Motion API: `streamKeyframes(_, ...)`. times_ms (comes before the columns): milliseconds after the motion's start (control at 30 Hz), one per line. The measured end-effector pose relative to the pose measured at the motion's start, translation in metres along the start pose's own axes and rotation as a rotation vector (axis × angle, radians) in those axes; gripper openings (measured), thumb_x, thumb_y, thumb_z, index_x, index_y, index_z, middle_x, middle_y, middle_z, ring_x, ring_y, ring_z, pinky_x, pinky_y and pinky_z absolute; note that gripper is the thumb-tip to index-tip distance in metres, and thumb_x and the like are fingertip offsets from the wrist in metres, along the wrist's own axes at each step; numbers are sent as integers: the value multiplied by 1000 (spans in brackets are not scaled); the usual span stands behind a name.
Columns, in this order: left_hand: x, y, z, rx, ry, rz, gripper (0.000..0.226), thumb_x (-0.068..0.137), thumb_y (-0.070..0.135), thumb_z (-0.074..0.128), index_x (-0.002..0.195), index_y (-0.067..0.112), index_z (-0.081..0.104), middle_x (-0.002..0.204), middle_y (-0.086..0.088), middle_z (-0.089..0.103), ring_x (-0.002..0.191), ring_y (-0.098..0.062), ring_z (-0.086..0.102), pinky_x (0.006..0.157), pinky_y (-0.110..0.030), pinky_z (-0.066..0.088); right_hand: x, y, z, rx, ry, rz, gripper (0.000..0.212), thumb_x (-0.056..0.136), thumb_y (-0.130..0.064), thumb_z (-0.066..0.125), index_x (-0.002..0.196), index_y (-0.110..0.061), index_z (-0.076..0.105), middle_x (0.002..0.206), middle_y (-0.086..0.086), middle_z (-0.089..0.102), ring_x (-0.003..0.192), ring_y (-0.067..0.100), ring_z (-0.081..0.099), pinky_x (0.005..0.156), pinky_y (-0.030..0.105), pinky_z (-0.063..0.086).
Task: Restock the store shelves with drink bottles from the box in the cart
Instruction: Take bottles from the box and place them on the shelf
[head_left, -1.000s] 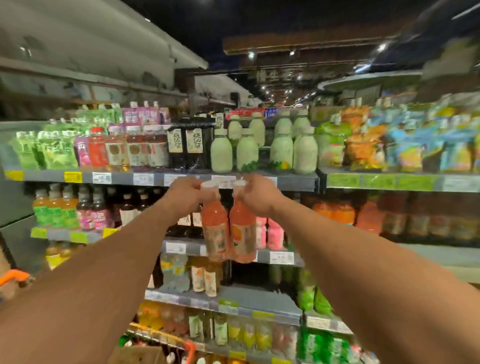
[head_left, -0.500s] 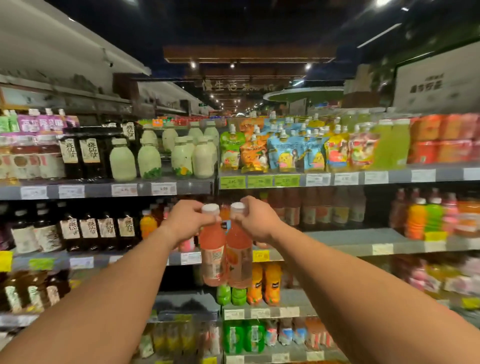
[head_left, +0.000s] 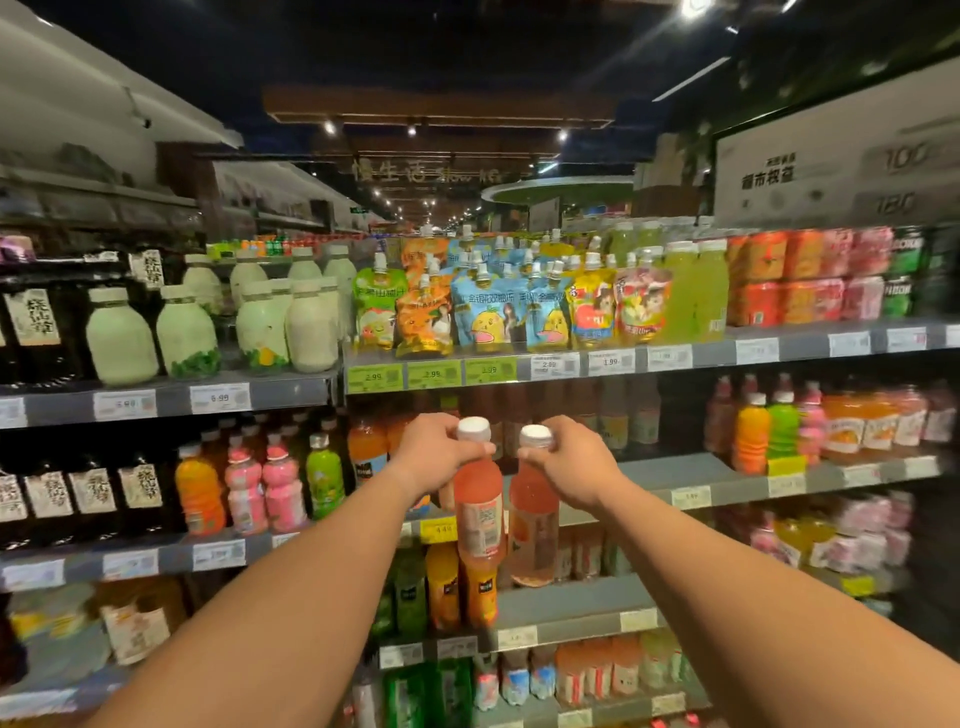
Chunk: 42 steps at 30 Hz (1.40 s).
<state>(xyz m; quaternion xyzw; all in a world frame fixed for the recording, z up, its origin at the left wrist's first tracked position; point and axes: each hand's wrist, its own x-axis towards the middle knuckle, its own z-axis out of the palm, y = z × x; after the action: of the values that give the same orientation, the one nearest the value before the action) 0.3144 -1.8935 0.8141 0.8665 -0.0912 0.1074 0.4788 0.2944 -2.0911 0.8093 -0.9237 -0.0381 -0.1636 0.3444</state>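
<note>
My left hand (head_left: 435, 457) grips the neck of a pink-orange drink bottle with a white cap (head_left: 478, 506). My right hand (head_left: 566, 462) grips the neck of a second, matching bottle (head_left: 532, 530). Both bottles hang upright, side by side, in front of the second shelf (head_left: 691, 480). That shelf has a bare stretch just right of my hands, with similar pale pink bottles (head_left: 613, 415) standing deep at its back. The cart and the box are out of view.
The top shelf (head_left: 675, 358) carries coloured drink pouches (head_left: 488, 312), pale green bottles (head_left: 122, 338) and red can packs (head_left: 784, 280). Orange, pink and green bottles (head_left: 249, 488) fill the second shelf at left and right. Lower shelves hold more drinks.
My view has swung to the right along the shelving, and both hands have carried the two bottles along, still held up side by side in front of the second shelf.
</note>
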Motion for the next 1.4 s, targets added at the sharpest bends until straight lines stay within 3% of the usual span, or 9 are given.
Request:
streamKeyframes(267, 55, -3, 42, 64, 51, 5, 30, 71, 38, 83, 95, 24, 72, 91, 6, 71, 86, -14, 64, 70, -26, 45, 45, 39, -6, 86, 166, 50, 44, 86, -40, 66, 123, -19, 51, 109, 2, 66, 92, 20, 58, 76, 33, 48)
streamKeyframes(500, 96, -8, 75, 137, 118, -16, 29, 74, 37, 80, 99, 31, 68, 95, 12, 67, 90, -12, 61, 75, -26, 45, 97, 80, 4, 133, 145, -28, 38, 88, -37, 64, 121, -24, 50, 109, 0, 65, 96, 20, 58, 74, 30, 42)
streamKeyframes(633, 115, -12, 96, 190, 138, -53, 28, 76, 37, 78, 100, 28, 67, 95, 10, 67, 90, -13, 61, 73, -25, 43, 127, 97, 13, 113, 111, -86, 32, 88, -36, 62, 115, -25, 49, 105, 1, 66, 93, 22, 60, 74, 33, 46)
streamKeyframes(800, 134, -24, 113, 234, 231, -197, 31, 74, 44, 78, 79, 17, 63, 92, -4, 71, 82, -22, 63, 67, -30, 46, 153, 118, 35, 58, 40, -46, 33, 88, -46, 61, 97, -16, 48, 86, 2, 62, 83, 26, 58, 64, 34, 42)
streamKeyframes(900, 146, -27, 116, 175, 267, -298, 51, 73, 48, 79, 96, 4, 64, 105, -7, 68, 87, -23, 61, 68, -29, 44, 172, 119, 44, 11, 38, -5, 36, 86, -47, 62, 88, -13, 51, 91, 9, 64, 87, 31, 59, 66, 32, 40)
streamKeyframes(1033, 151, -38, 131, 134, 285, -351, 55, 74, 46, 79, 104, 4, 61, 110, -11, 67, 93, -28, 62, 75, -30, 47, 191, 121, 56, 14, -45, 45, 40, 88, -40, 63, 102, -3, 62, 106, 16, 66, 100, 34, 61, 77, 33, 45)
streamKeyframes(1200, 133, -69, 164, 116, 310, -322, 60, 73, 29, 80, 121, 10, 48, 114, -11, 62, 107, -33, 60, 91, -40, 49, 170, 151, 74, 223, -51, 39, 63, 76, -44, 74, 121, -8, 49, 118, 12, 58, 105, 30, 58, 90, 43, 49)
streamKeyframes(1300, 122, -94, 184, 106, 310, -407, 67, 75, 18, 77, 130, 9, 41, 123, -13, 59, 114, -34, 57, 97, -41, 46, 151, 175, 85, 266, -90, 93, 79, 69, -34, 79, 133, -13, 39, 126, 7, 53, 109, 27, 56, 92, 39, 48)
streamKeyframes(1400, 119, -106, 197, 205, 354, -477, 53, 79, 23, 74, 124, 11, 48, 121, -11, 62, 112, -32, 58, 92, -38, 47, 148, 181, 98, 235, -193, 130, 68, 66, -21, 80, 124, -15, 45, 118, 6, 62, 103, 24, 61, 89, 38, 50)
